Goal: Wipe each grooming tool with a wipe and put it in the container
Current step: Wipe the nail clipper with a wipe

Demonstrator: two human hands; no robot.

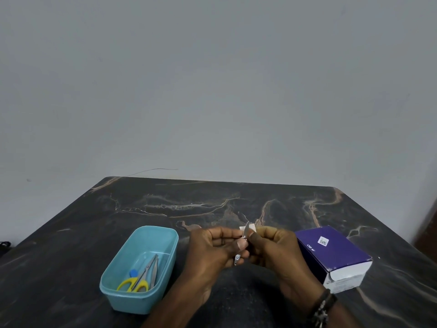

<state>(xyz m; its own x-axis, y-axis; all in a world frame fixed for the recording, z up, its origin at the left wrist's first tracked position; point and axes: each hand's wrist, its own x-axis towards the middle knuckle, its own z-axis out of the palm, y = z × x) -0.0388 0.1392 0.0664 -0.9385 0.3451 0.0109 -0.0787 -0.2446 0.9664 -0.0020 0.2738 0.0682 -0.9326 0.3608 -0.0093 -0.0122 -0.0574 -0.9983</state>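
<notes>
My left hand (214, 248) pinches a small metal nail clipper (243, 242) upright above the table's middle. Its ridged lower end sticks out below my fingers. Against the clipper's upper end my right hand (274, 248) presses a small white wipe (251, 227). Left of my hands stands a teal plastic container (151, 235). Inside it lie yellow-handled scissors (134, 284), metal tweezers (153, 271) and a small blue item (133, 272).
A purple and white cardboard box (335, 254) lies to the right of my hands on the dark marbled table (212, 200). A plain grey wall stands behind the table's far edge. A beaded bracelet (324, 306) is on my right wrist.
</notes>
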